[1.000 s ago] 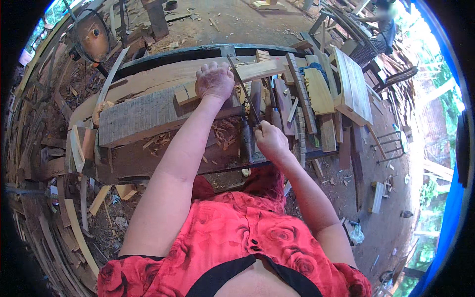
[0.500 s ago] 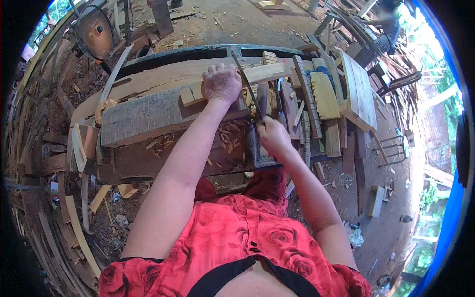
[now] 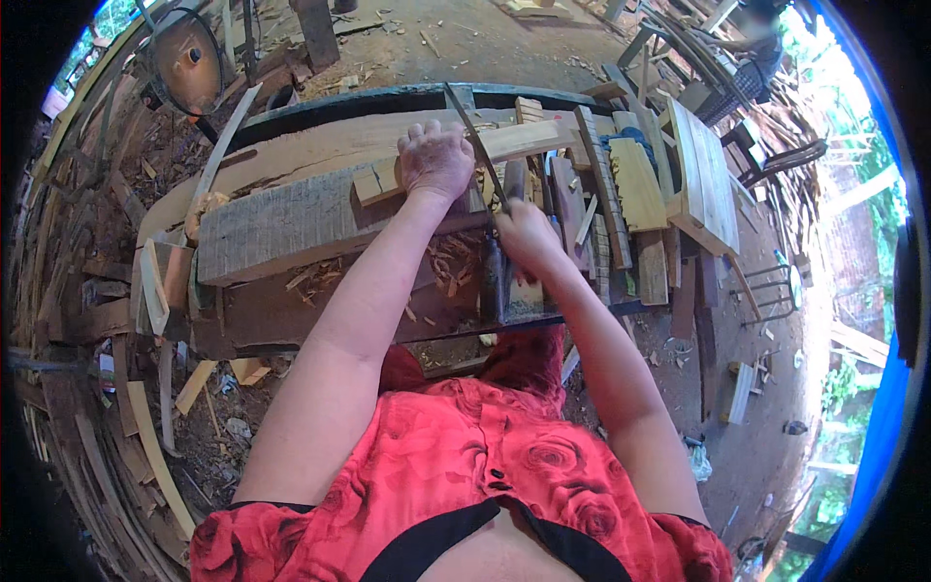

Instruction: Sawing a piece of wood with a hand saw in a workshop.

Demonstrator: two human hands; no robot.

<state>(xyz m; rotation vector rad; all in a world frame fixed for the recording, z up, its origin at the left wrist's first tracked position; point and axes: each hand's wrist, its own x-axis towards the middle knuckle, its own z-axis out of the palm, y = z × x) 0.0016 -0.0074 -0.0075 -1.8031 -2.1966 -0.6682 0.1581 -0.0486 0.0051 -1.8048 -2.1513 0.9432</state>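
My left hand [image 3: 435, 163] is closed over a pale wooden strip [image 3: 526, 141], pressing it down across a thick grey beam [image 3: 276, 221] on the workbench. The strip shows on both sides of the fist. Just right of those knuckles, a narrow saw blade [image 3: 473, 141] lies across the strip, its tip pointing away and a little left. My right hand [image 3: 529, 238] is wrapped round the saw's handle, which the fingers mostly hide. How deep the blade sits in the wood I cannot tell.
Several tools and wooden slats [image 3: 601, 189] lie right of the saw, beside a pale box-like wooden piece [image 3: 700, 179]. Shavings [image 3: 451, 264] gather below the beam. Scrap wood [image 3: 73, 427] heaps up at left. A person [image 3: 756, 58] is at the far right.
My right hand has pushed the saw forward, away from me, so its tip reaches farther past the strip. My left hand and the strip have stayed in place.
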